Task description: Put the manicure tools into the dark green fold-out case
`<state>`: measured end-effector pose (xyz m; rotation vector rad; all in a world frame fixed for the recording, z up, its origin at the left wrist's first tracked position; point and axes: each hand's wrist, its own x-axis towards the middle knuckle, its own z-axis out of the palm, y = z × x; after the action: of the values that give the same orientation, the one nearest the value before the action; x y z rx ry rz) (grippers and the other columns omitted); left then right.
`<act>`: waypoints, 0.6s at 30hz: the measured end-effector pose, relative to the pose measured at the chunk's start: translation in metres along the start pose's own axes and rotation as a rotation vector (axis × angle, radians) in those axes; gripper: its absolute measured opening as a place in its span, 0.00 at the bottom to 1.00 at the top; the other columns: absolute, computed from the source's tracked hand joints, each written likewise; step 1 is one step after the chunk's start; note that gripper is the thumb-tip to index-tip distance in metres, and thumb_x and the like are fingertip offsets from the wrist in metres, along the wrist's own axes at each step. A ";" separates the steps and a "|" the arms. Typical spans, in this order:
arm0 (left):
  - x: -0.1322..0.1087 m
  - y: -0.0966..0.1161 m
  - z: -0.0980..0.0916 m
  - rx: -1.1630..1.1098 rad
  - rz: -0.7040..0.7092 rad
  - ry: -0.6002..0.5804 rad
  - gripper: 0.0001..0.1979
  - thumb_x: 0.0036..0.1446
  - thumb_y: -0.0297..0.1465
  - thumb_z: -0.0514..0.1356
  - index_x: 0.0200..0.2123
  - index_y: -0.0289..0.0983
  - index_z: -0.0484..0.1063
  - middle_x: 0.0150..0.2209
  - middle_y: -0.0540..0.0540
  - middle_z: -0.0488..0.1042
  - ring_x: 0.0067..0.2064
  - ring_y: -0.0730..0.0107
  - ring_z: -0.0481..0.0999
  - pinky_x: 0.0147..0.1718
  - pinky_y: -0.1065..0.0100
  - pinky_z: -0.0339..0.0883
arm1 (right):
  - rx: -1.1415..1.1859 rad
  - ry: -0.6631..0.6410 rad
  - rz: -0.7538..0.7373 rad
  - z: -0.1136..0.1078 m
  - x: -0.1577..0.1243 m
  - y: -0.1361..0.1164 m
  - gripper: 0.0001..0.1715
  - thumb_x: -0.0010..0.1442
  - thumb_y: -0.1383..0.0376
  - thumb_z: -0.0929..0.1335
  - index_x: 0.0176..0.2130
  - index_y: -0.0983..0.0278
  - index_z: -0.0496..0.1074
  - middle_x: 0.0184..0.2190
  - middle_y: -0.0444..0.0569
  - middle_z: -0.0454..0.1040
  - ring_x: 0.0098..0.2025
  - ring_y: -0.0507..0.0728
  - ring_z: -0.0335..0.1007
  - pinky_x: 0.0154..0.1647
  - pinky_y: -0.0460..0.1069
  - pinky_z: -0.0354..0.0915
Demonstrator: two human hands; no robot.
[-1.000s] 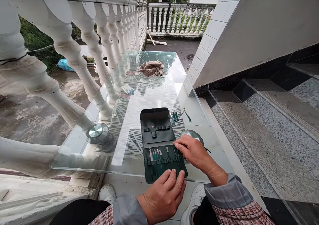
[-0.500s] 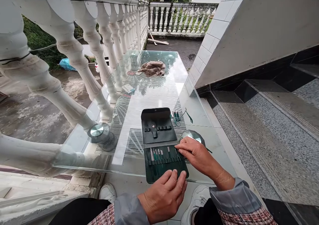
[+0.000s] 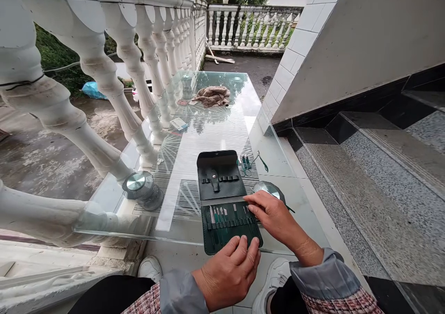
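A dark green manicure case (image 3: 222, 191) lies unfolded at the near edge of the glass table. Several slim metal tools with green handles (image 3: 222, 216) sit in the loops of its lower flap, while the upper flap shows unfilled loops and a snap strap. My left hand (image 3: 232, 271) is curled at the case's near right corner, fingertips against it and thumb hidden. Over the right end of the tool row is my right hand (image 3: 273, 214), its thumb and forefinger slightly apart beside the thin tools. Right of the case lie nail clippers (image 3: 246, 162) and a green-handled cuticle nipper (image 3: 263, 161).
A crumpled brown cloth (image 3: 212, 96) and a small box (image 3: 178, 124) lie farther back on the glass table (image 3: 274, 151). White balusters (image 3: 104, 77) run along the left. Stone steps (image 3: 347, 179) rise on the right.
The thumb and forefinger of my right hand have parted from their pinch at the slim tools, and the hand has shifted slightly. My left hand stays in place at the case.
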<state>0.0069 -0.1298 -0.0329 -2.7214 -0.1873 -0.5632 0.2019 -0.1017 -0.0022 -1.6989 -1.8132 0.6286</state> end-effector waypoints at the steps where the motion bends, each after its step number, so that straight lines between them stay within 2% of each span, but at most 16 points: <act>1: 0.000 0.000 0.000 0.003 0.001 -0.005 0.18 0.61 0.28 0.49 0.51 0.28 0.67 0.54 0.34 0.66 0.50 0.54 0.69 0.48 0.56 0.62 | -0.002 0.012 0.007 0.000 0.000 -0.003 0.13 0.56 0.69 0.62 0.40 0.62 0.72 0.36 0.48 0.71 0.39 0.55 0.67 0.42 0.51 0.64; 10: 0.000 0.000 -0.008 0.038 0.013 -0.075 0.18 0.62 0.28 0.47 0.52 0.28 0.65 0.55 0.34 0.65 0.51 0.56 0.69 0.50 0.56 0.59 | -0.028 0.055 -0.014 0.003 -0.003 -0.026 0.12 0.58 0.66 0.61 0.40 0.63 0.72 0.36 0.49 0.72 0.38 0.55 0.67 0.40 0.50 0.64; 18: 0.000 0.008 -0.021 0.048 -0.026 -0.081 0.17 0.63 0.28 0.47 0.50 0.27 0.66 0.53 0.33 0.66 0.53 0.53 0.67 0.52 0.54 0.56 | 0.018 0.105 -0.094 0.006 -0.006 -0.047 0.12 0.58 0.64 0.61 0.38 0.62 0.72 0.35 0.49 0.74 0.38 0.56 0.68 0.40 0.52 0.64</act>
<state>0.0008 -0.1448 -0.0180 -2.7005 -0.2546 -0.4500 0.1641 -0.1117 0.0249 -1.5941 -1.7967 0.5049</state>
